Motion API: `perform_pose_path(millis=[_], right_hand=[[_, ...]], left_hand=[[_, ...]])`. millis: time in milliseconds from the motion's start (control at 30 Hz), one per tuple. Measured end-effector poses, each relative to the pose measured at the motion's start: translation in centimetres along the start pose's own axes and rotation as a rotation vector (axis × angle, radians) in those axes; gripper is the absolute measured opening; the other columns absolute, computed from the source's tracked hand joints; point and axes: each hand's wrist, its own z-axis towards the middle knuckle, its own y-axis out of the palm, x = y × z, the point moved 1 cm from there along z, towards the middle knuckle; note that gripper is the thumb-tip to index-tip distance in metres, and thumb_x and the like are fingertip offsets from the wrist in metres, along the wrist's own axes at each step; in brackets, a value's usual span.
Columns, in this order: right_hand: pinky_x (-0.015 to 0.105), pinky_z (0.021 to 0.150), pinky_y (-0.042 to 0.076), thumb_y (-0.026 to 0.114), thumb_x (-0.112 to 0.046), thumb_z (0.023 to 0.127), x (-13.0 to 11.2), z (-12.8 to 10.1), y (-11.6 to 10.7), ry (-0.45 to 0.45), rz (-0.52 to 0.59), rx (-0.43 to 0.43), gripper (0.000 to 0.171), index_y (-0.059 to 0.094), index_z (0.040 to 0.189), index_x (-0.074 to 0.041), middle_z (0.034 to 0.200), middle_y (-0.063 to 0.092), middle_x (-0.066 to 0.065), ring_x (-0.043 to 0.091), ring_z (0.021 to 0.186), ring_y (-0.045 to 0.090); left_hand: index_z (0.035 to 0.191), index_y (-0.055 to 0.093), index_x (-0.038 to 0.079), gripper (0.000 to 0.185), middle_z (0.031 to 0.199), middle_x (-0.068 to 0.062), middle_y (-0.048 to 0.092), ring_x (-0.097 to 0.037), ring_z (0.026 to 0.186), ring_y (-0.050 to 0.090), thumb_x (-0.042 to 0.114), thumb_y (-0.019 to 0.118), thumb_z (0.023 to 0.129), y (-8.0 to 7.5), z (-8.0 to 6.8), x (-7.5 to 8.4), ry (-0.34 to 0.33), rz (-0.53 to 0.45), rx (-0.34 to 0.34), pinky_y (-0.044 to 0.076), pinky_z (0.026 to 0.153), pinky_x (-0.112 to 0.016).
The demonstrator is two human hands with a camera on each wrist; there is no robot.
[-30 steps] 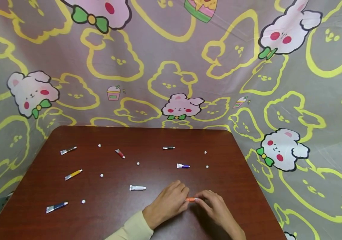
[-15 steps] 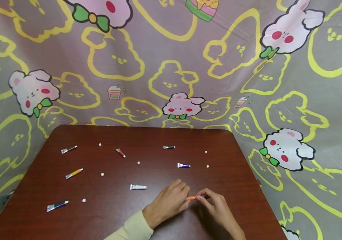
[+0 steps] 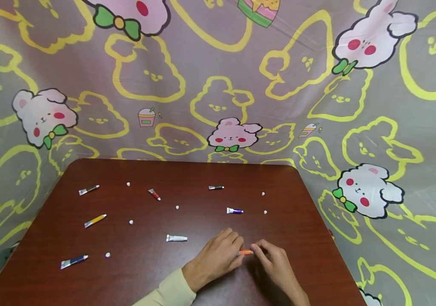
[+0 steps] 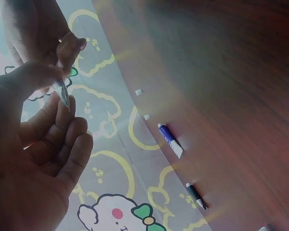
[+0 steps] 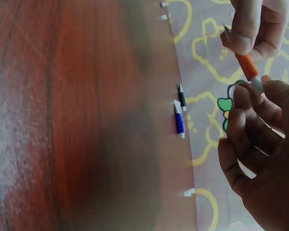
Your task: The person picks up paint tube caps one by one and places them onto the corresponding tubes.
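Observation:
An orange paint tube is held between both hands near the front of the table. My left hand pinches its body between thumb and index finger; the flat crimped end sticks out past those fingers in the left wrist view. At the tube's other end, my right hand pinches the white cap with thumb and index finger. The right hand's other fingers curl loosely below. Closest to the left hand lies a white tube, with a purple tube farther back.
Black, red, brown, yellow and dark blue tubes lie about the brown table. Several small white pieces, such as this one, are scattered among them. A patterned cloth surrounds the table's back and sides.
The right fingertips have shifted slightly right at the capped end, and more of the orange tube shows. The left hand keeps its hold, nearly still.

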Motion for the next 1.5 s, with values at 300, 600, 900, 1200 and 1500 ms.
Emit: perform_pose_path(millis=[300, 600, 900, 1200, 1500], right_hand=[[0.029, 0.073, 0.063, 0.078, -0.005, 0.098, -0.2, -0.1, -0.7, 0.044, 0.207, -0.057, 0.008, 0.074, 0.101, -0.012, 0.092, 0.077, 0.002, 0.000, 0.087, 0.069], [0.028, 0.076, 0.062, 0.079, -0.005, 0.097, 0.2, -0.3, -1.2, 0.080, 0.258, -0.092, 0.013, 0.076, 0.106, -0.015, 0.095, 0.078, 0.004, 0.002, 0.089, 0.071], [0.026, 0.070, 0.058, 0.077, -0.005, 0.099, 0.2, -0.1, -1.0, 0.060, 0.150, -0.050, 0.016, 0.076, 0.094, -0.021, 0.084, 0.077, -0.003, -0.002, 0.081, 0.067], [0.022, 0.053, 0.046, 0.073, -0.012, 0.104, 0.2, -0.3, -0.7, 0.118, 0.072, -0.052, 0.042, 0.055, 0.070, -0.029, 0.063, 0.053, -0.021, -0.005, 0.056, 0.049], [0.024, 0.063, 0.055, 0.070, -0.017, 0.106, 0.2, -0.3, -1.0, 0.198, 0.133, -0.100, 0.013, 0.075, 0.095, -0.019, 0.078, 0.072, 0.000, 0.002, 0.069, 0.064]], left_hand=[[0.087, 0.064, 0.021, 0.026, 0.084, 0.010, 0.061, -0.010, 0.079, 0.050, 0.032, 0.087, 0.085, -0.2, 0.1, -0.1, -0.028, -0.036, -0.020, 0.044, 0.073, -0.024], [0.088, 0.063, 0.021, 0.026, 0.084, 0.011, 0.060, -0.008, 0.078, 0.048, 0.032, 0.086, 0.085, -0.1, 0.0, -0.2, -0.031, -0.054, 0.009, 0.043, 0.072, -0.023], [0.089, 0.065, 0.021, 0.024, 0.085, 0.011, 0.061, -0.009, 0.080, 0.052, 0.031, 0.086, 0.087, -0.2, 0.1, -0.1, -0.024, -0.059, 0.022, 0.045, 0.074, -0.023], [0.094, 0.068, 0.019, 0.022, 0.086, 0.010, 0.061, -0.009, 0.081, 0.054, 0.029, 0.086, 0.087, 0.1, 0.1, 0.2, -0.016, -0.084, 0.039, 0.046, 0.076, -0.023], [0.092, 0.066, 0.019, 0.024, 0.087, 0.009, 0.060, -0.010, 0.082, 0.053, 0.029, 0.087, 0.086, 0.2, 0.0, 0.1, -0.022, -0.091, 0.043, 0.047, 0.076, -0.024]])
